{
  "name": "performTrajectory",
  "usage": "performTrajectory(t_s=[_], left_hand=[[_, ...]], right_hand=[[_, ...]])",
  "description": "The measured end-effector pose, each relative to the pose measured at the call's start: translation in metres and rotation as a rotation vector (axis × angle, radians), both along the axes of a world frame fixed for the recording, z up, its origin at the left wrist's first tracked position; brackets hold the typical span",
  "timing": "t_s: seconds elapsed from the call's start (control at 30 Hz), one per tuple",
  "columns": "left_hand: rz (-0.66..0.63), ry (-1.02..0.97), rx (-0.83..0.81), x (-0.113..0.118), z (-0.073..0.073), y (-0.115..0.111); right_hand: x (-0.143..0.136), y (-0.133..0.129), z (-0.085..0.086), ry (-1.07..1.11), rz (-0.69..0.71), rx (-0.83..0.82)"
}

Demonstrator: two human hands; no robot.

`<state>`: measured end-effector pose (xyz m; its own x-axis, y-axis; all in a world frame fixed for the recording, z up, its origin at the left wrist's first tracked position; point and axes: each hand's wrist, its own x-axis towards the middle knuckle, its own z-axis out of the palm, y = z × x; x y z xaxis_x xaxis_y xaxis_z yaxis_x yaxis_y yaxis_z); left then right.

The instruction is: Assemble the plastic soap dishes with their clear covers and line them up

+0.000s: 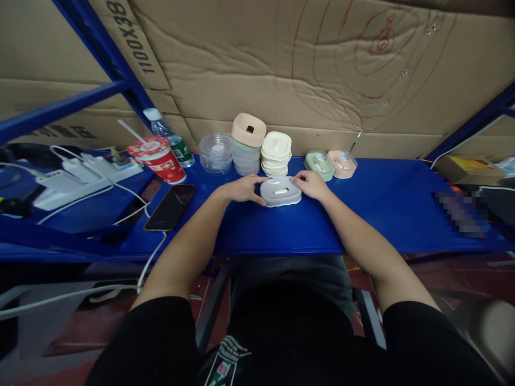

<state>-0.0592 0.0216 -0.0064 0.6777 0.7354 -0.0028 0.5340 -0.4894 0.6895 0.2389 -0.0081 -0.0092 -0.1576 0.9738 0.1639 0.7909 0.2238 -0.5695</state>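
view from the head camera over a blue worktop (362, 214) backed by cardboard sheets (281, 69). centre: a pale lidded dish (280, 191) lies flat on the worktop, a small oblong handle on its top facing up. the left hand (241, 188) rests against the dish's left edge, fingers curled loosely around the rim with the thumb toward the far side; the right hand (309, 184) meets the right edge in the same way, fingers partly bent over the rim. both hands touch the dish, neither fully closed; the dish stays on the worktop between them.

just beyond the dish, at the far edge of the worktop: a stack of clear round lids (216, 152), a stack of pale bowls topped by a pink lid (248, 130), and a stack of cream lids (276, 152). to the right of these, a green dish (319, 164) and a pink dish (341, 163) sit side by side, touching or nearly so.

left of the hands: a dark phone (170, 207) with a white cable (153, 257) running off the near edge, a red paper cup (157, 157) with a straw, a plastic bottle (169, 136) behind it, and a white power strip (84, 179) further left
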Motion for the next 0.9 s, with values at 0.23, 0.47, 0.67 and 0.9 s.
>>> performTrajectory(t_s=[0.23, 0.47, 0.67, 0.9], left_hand=[[0.0, 0.022, 0.031, 0.003, -0.002, -0.001], [0.191, 0.051, 0.022, -0.026, 0.021, 0.001], [0.784, -0.205, 0.489, -0.051, 0.038, 0.0], [1.055, -0.105, 0.569, -0.051, 0.026, 0.004]], right_hand=[[-0.002, -0.004, 0.005, -0.204, 0.077, 0.001], [-0.003, -0.007, 0.008, -0.223, 0.105, -0.008], [-0.002, -0.009, 0.01, -0.217, 0.141, -0.012], [-0.001, -0.008, 0.008, -0.243, 0.156, -0.007]])
